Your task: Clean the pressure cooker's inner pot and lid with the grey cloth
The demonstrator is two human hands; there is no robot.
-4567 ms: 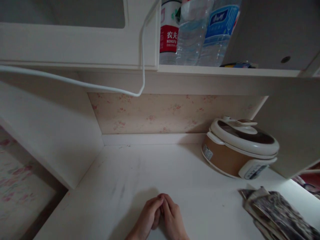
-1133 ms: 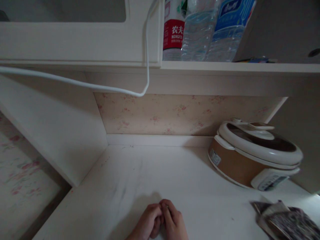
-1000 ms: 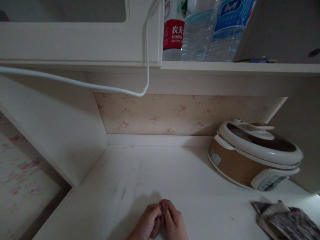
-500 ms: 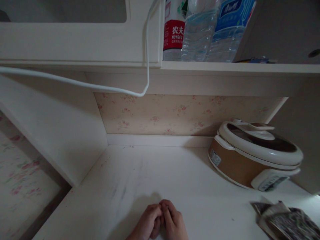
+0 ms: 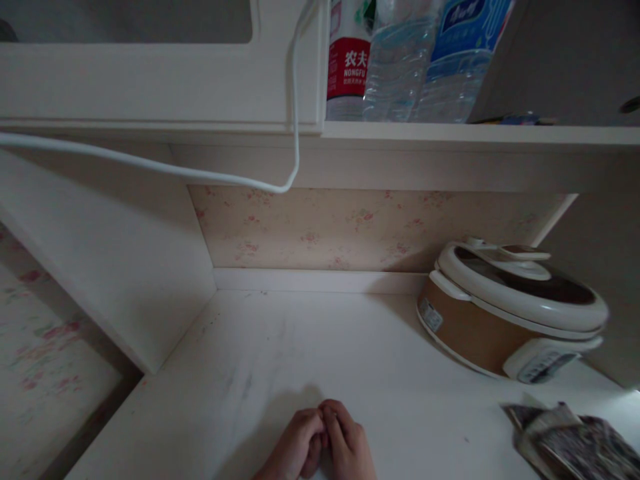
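My left hand (image 5: pixel 299 440) and my right hand (image 5: pixel 345 437) are together at the bottom middle of the view, over the white counter (image 5: pixel 280 347). Both are closed, their fingers curled inward and touching each other at the fingertips. Whether anything small lies between the fingers is hidden. A soft shadow falls on the counter to the left of the hands. Dark smudges mark the surface beyond them.
An oval electric cooker (image 5: pixel 465 327) with a lidded top stands at the right. Nearer lies a crumpled dark patterned cloth or bag (image 5: pixel 575 437). Water bottles (image 5: pixel 400 67) stand on the shelf (image 5: pixel 450 132) above. A white cable (image 5: pixel 200 175) hangs across the upper left.
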